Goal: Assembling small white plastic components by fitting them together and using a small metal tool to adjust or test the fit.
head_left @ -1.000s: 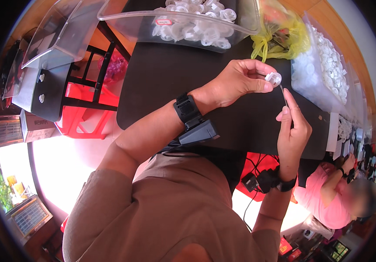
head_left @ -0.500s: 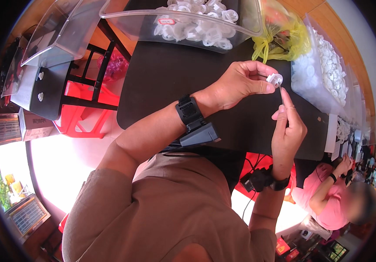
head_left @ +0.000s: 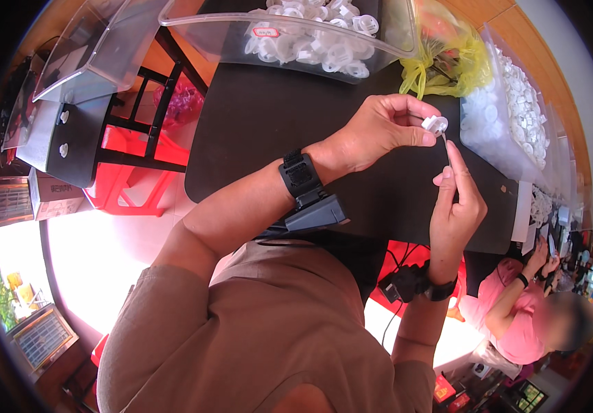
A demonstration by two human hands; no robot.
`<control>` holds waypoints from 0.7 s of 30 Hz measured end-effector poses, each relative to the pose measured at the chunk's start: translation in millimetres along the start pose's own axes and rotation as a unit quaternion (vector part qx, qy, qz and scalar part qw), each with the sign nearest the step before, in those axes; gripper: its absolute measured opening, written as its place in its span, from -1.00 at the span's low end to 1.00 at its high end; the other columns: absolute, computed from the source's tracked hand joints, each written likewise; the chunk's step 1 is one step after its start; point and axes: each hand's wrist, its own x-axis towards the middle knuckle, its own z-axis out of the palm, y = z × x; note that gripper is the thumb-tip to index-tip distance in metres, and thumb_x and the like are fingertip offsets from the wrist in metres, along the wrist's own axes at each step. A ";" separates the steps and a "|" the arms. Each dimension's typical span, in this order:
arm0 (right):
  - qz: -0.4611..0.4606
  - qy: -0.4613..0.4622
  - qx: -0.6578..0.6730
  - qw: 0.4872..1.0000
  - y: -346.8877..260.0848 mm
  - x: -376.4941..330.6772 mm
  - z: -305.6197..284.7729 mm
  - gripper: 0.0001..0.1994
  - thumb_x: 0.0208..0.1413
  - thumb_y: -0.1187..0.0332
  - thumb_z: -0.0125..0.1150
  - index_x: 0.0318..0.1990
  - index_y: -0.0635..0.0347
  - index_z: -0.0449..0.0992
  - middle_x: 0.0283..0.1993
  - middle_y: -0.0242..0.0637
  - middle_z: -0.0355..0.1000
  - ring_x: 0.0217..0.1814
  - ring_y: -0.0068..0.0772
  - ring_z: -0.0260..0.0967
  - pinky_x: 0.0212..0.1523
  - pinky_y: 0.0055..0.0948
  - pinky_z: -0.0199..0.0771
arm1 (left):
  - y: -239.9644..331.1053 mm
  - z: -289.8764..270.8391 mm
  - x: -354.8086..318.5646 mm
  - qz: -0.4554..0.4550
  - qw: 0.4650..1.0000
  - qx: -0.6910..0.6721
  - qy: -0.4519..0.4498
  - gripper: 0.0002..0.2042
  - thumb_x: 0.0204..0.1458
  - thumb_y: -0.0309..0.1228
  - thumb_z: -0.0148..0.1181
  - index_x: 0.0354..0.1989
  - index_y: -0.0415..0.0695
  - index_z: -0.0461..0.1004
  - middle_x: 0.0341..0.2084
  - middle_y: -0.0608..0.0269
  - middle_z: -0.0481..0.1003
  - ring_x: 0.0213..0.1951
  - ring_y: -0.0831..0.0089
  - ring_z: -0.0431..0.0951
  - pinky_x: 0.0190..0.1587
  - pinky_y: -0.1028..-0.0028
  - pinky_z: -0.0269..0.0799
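A small white round plastic part (head_left: pixel 435 124) is pinched between the thumb and fingers of my left hand (head_left: pixel 387 131), above the dark table. Just below it, my right hand (head_left: pixel 458 199) grips a thin pointed tool (head_left: pixel 446 144), its tip up against the part. The index finger lies along the tool and the thumb presses near it; most of the tool is hidden by the fingers, so its exact kind does not show. Both wrists carry black straps with devices.
Beyond my hands a clear bin (head_left: pixel 289 51) of white plastic parts stands on the dark table (head_left: pixel 255 124). A yellow plastic bag (head_left: pixel 441 76) and another bin (head_left: pixel 479 131) of white pieces stand to the right. A person in pink (head_left: pixel 517 310) works at the lower right.
Both hands stay nearly in place; the white part has turned slightly against the tool tip. At the lower right, the other person's hands have shifted.
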 end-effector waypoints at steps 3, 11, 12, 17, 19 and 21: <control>-0.012 0.003 -0.011 1.000 3.5 1.8 -3.4 -0.63 0.14 0.64 0.04 0.10 0.24 0.52 -0.42 -0.22 0.47 -0.49 -0.54 0.37 -0.40 -0.51 0.40 | 3.5 0.7 -0.1 0.000 1.000 0.022 0.000 -0.69 0.00 -0.63 0.30 -0.04 -0.24 0.51 -0.12 0.18 0.56 -0.08 0.48 0.56 0.04 0.46 0.51; 0.128 -0.109 0.257 0.952 19.8 24.4 -6.1 -0.81 0.18 0.48 0.21 -0.06 0.26 0.55 -0.37 -0.49 0.44 -0.54 -0.83 0.17 -0.60 -0.73 0.12 | 2.7 -10.7 5.3 0.028 0.977 0.172 -0.120 -0.74 0.04 -0.62 0.27 -0.06 -0.26 0.51 -0.18 0.25 0.57 -0.10 0.51 0.56 0.01 0.50 0.49; 0.146 -0.109 0.268 0.946 21.0 24.8 -2.8 -0.87 0.16 0.48 0.24 -0.16 0.30 0.55 -0.39 -0.48 0.44 -0.57 -0.84 0.15 -0.61 -0.74 0.11 | 4.1 -10.2 4.9 0.028 0.977 0.173 -0.120 -0.74 0.04 -0.62 0.27 -0.06 -0.26 0.51 -0.18 0.25 0.57 -0.10 0.51 0.56 0.01 0.50 0.49; 0.174 -0.059 0.362 0.914 29.9 19.2 8.3 -0.89 0.16 0.50 0.24 -0.19 0.33 0.53 -0.40 -0.44 0.46 -0.61 -0.83 0.12 -0.63 -0.73 0.07 | 3.8 -5.3 3.0 0.003 0.988 0.114 -0.101 -0.72 0.05 -0.63 0.26 -0.03 -0.25 0.50 -0.15 0.25 0.56 -0.07 0.51 0.54 0.06 0.48 0.47; 0.193 -0.033 0.398 0.896 28.3 17.1 13.8 -0.89 0.15 0.50 0.24 -0.20 0.34 0.52 -0.39 -0.43 0.47 -0.62 -0.83 0.11 -0.64 -0.72 0.06 | 1.6 -6.0 2.5 0.003 0.990 0.110 -0.089 -0.71 0.05 -0.63 0.25 -0.02 -0.25 0.49 -0.14 0.24 0.56 -0.07 0.51 0.54 0.06 0.48 0.48; 0.189 -0.031 0.381 0.904 26.5 16.8 16.9 -0.86 0.19 0.46 0.21 -0.16 0.34 0.52 -0.38 -0.42 0.48 -0.63 -0.81 0.12 -0.62 -0.73 0.07 | -0.7 -7.3 2.5 0.002 0.992 0.105 -0.077 -0.70 0.05 -0.63 0.25 -0.01 -0.25 0.49 -0.14 0.23 0.56 -0.07 0.50 0.55 0.06 0.47 0.48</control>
